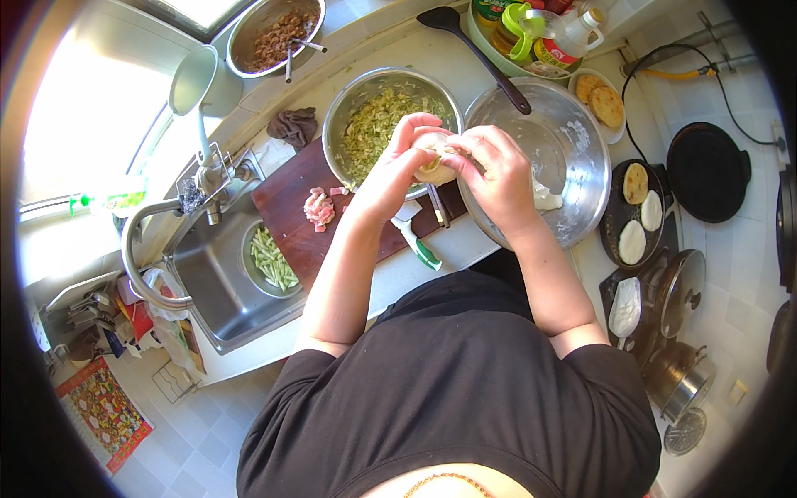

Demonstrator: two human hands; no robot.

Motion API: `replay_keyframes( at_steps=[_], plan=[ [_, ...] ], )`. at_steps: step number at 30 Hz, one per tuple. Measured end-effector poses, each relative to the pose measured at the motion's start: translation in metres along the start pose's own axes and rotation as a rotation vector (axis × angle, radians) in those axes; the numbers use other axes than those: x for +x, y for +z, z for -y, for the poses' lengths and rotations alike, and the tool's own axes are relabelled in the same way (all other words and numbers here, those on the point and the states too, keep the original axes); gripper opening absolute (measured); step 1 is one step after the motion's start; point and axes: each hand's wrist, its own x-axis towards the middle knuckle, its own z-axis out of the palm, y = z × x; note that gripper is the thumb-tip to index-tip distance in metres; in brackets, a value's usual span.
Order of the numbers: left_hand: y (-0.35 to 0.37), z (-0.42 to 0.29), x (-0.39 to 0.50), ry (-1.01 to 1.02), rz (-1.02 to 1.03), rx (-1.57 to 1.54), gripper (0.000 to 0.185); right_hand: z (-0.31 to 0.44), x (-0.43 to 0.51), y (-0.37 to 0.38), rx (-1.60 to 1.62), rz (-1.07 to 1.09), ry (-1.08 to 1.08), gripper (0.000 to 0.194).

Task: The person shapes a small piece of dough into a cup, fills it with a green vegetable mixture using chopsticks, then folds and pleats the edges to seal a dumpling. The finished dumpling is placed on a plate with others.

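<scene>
My left hand (398, 168) cradles a piece of filled dough (436, 173), with green filling showing at its opening. The fingers of my right hand (495, 168) pinch the dough's edge. Both hands are above the gap between a steel bowl of chopped green filling (373, 118) and a wide steel basin (576, 187) with white dough (548, 198) inside. Below the hands, a knife with a green and white handle (418, 244) and chopsticks (438, 206) lie by the dark red cutting board (280, 187), which holds pieces of raw meat (319, 208).
Left are a sink (215, 274) with a bowl of cut green vegetables (271, 261), and a bowl of brown filling (280, 37). A black spatula (485, 56) rests across the basin's rim. Right are a pan with flat cakes (634, 215) and a plate of browned cakes (604, 106).
</scene>
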Motion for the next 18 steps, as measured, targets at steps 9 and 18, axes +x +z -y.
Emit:
replay_keyframes(
  at_steps=[9,18],
  plan=[
    [-0.010,-0.025,-0.006,0.048,0.189,-0.457,0.065,0.005,-0.005,0.002,0.530,-0.127,0.355,0.009],
    [0.004,0.007,-0.002,-0.048,-0.091,-0.393,0.035,0.013,-0.008,0.022,0.164,-0.088,0.097,0.015]
  ],
)
